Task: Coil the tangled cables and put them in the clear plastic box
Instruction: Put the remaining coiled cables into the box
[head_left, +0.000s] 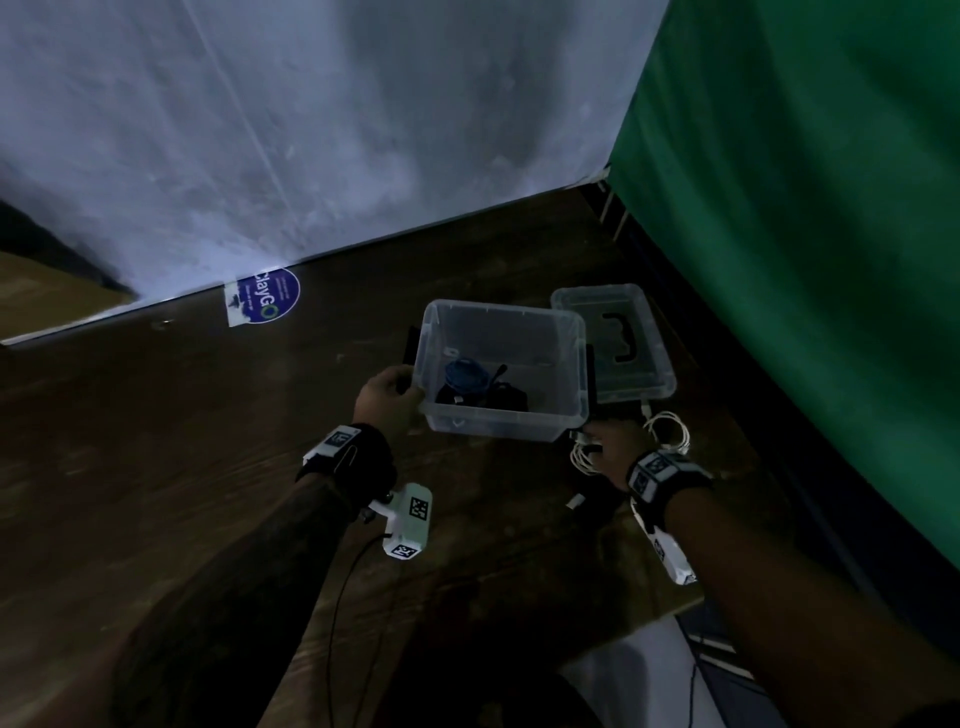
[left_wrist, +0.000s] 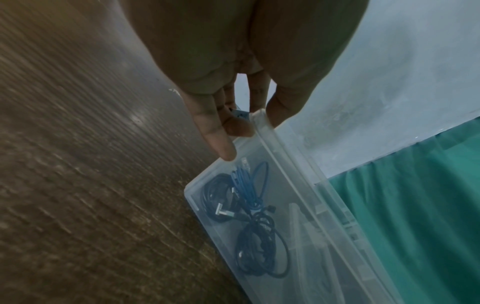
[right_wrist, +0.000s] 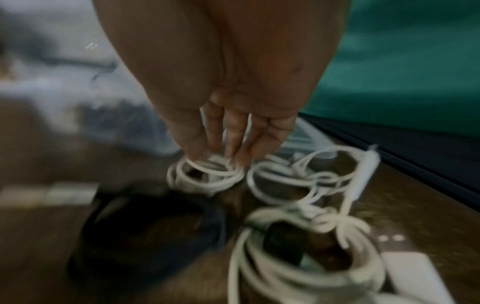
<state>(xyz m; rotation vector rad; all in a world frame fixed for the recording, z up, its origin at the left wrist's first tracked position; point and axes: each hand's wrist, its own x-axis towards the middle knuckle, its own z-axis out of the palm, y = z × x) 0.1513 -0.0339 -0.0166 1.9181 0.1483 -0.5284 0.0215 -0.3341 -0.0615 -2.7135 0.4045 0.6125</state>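
Note:
A clear plastic box (head_left: 558, 364) stands open on the dark wooden table (head_left: 208, 441). Inside lie a coiled blue cable (head_left: 465, 375) (left_wrist: 250, 185) and black cables (head_left: 506, 397) (left_wrist: 259, 246). My left hand (head_left: 389, 387) (left_wrist: 255, 123) pinches the box's left rim (left_wrist: 283, 170), thumb on one side and fingers on the other. By the box's front right corner, my right hand (head_left: 605, 444) (right_wrist: 218, 156) pinches a small white cable coil (right_wrist: 205, 174). More white cable loops (head_left: 670, 431) (right_wrist: 309, 176) lie beside it.
The box's clear lid (head_left: 582, 312) with a black handle lies flat behind and right of the box. A black cable coil (right_wrist: 155, 226) and a white adapter (right_wrist: 415, 273) lie near my right hand. A green curtain (head_left: 805, 234) hangs along the table's right edge, a white wall behind.

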